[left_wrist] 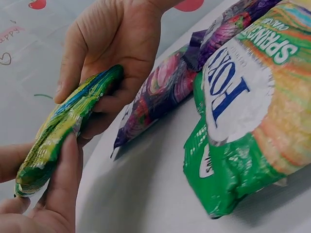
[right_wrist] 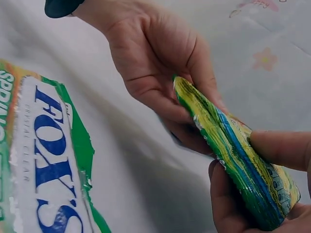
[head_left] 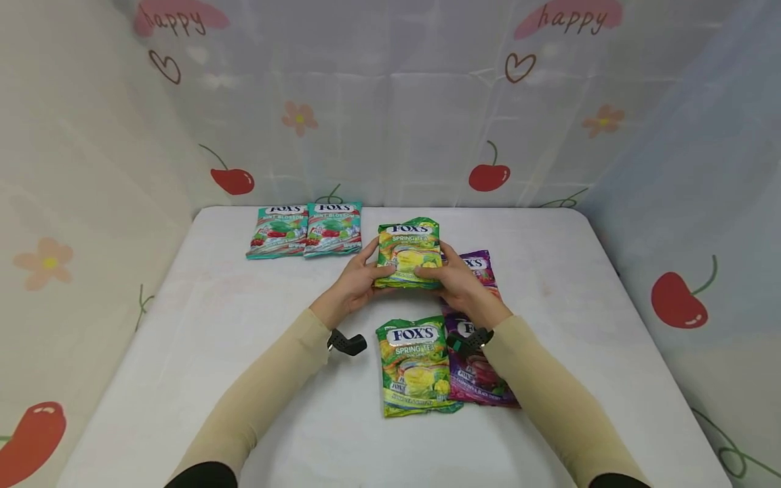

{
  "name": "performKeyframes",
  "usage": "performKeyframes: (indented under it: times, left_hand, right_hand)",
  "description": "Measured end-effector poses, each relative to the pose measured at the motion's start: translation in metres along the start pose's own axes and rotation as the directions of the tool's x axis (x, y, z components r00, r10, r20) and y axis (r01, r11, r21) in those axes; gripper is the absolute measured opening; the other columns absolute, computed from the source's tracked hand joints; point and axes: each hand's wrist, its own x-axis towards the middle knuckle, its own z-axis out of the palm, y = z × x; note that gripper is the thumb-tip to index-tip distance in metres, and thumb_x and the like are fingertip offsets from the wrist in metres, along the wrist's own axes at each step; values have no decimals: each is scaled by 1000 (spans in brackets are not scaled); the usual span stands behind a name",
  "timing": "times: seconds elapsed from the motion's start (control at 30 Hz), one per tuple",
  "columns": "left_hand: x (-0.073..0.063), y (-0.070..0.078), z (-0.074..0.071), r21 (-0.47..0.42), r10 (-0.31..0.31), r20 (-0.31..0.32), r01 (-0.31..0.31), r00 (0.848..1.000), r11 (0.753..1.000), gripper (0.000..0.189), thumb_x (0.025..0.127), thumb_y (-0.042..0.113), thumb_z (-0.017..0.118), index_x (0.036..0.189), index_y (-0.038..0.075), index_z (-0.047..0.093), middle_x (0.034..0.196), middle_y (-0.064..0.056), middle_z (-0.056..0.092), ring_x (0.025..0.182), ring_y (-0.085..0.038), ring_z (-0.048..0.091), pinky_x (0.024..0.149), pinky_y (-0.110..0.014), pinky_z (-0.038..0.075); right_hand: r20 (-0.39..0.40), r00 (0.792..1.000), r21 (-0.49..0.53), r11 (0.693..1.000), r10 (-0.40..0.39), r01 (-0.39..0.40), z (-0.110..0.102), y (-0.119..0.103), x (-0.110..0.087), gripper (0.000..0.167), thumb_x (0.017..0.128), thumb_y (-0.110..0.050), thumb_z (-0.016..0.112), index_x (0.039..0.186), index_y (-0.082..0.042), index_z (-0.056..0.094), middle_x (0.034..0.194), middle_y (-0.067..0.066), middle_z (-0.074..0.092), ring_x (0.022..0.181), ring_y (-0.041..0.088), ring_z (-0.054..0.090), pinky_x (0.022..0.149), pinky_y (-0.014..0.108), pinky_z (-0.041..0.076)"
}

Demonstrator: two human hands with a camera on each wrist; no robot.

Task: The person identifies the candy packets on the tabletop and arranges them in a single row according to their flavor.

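A white worktop (head_left: 561, 271) with rounded far corners stood between pale hangings. The creased back sheet (head_left: 390, 115) bore pink "happy" patches (head_left: 146, 24), outlined hearts, orange flowers (head_left: 291, 116) and red cherries (head_left: 487, 178). The left side (head_left: 91, 156) looked creamy, the right side (head_left: 689, 169) bluish; soft light glazed the folds.

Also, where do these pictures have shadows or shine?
Head view: soft shadow beside the left sleeve; left wrist view: small glints on the lying green packet; right wrist view: soft shadow on the table, tiny glints along the held green packet.
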Motion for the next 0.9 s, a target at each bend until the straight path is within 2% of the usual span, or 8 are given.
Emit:
performKeyframes:
  times: [0.13,0.27,0.4,0.53,0.67,0.8,0.9]
  left_hand:
    - [7,5,-5,11,-11,-35,11,999,1000,83,100,5,66,159,50,29,154,-10,51,114,-25,69,83,-36,64]
    - [14,10,-11,17,-13,-57,14,998,1000,83,100,5,66,159,51,28,158,-8,47,112,-24,69,82,-36,64]
    - [23,14,-17,6,-4,-75,4,997,1000,81,101,5,65,160,48,29,159,-8,47,111,-23,70,82,-35,64]
    - [32,16,-21,-18,2,-112,-4,994,1000,75,100,7,67,159,42,37,151,-10,55,108,-22,70,82,-35,64]
    - [39,18,-22,-31,-7,-188,1,982,1000,69,97,10,72,156,33,45,145,-11,59,105,-20,70,83,-35,64]
    - [45,21,-22,-60,-15,-250,0,968,998,63,98,14,72,155,23,48,145,-10,58,111,-20,69,83,-31,63]
    - [49,26,-22,-69,-15,-261,-3,965,998,62,100,15,70,157,18,46,147,-10,58,116,-20,66,84,-29,62]
  right_hand:
    - [-21,1000,-13,1000,-3,2,6,-4,11,96,93,-2,74,165,-34,19,145,12,54,109,19,65,82,31,60]
    - [-16,1000,-36,999,-7,6,10,-8,23,95,94,-4,74,165,-34,18,143,12,55,103,18,67,74,31,62]
    - [-29,1000,-49,999,-12,11,13,-11,37,96,94,-5,74,165,-35,17,145,12,54,101,18,67,72,30,63]
    - [-47,999,-44,999,-20,18,16,-13,49,97,95,-4,73,166,-34,14,148,12,51,103,19,66,72,30,63]
    - [-52,998,-51,998,-34,32,17,-14,61,95,96,-4,71,166,-32,14,149,12,50,103,19,66,71,31,62]
    - [-62,996,-63,997,-56,52,20,-18,70,93,96,-4,71,166,-30,15,149,12,51,105,20,65,72,31,61]
    - [-79,994,-69,995,-73,68,22,-21,77,93,95,-3,71,166,-29,17,149,12,51,107,20,65,72,31,61]
